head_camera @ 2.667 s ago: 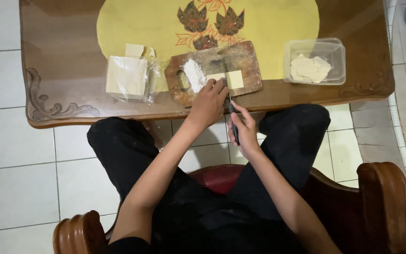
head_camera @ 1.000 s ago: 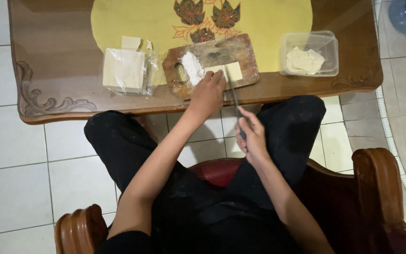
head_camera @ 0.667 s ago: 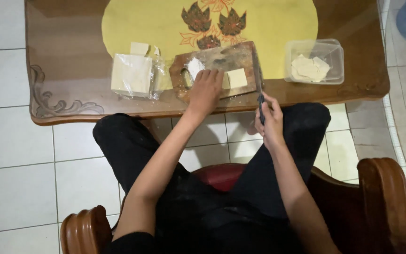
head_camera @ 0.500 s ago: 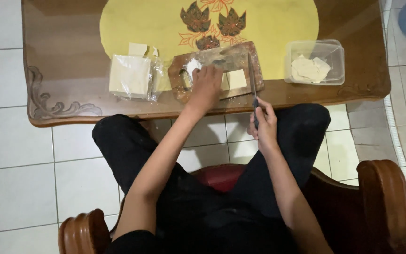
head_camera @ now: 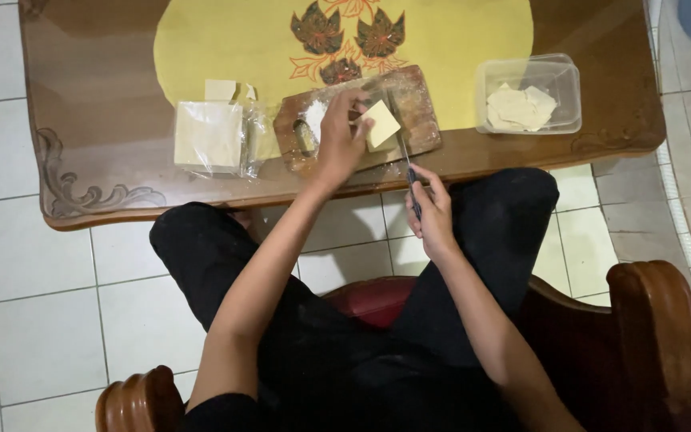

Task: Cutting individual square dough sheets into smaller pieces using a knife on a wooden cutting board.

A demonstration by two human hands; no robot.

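Seen from above, the left hand (head_camera: 339, 138) pinched a thin pale dough square (head_camera: 381, 124) on the floured wooden board (head_camera: 417, 104) near the table's (head_camera: 89, 120) front edge, while the right hand (head_camera: 432, 214) gripped a knife (head_camera: 408, 170); the sheet looked light, limp and easily torn, best lifted by its edges.

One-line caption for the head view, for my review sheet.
Seated person's left hand holds a pale square sheet on a wooden board; right hand grips a knife.
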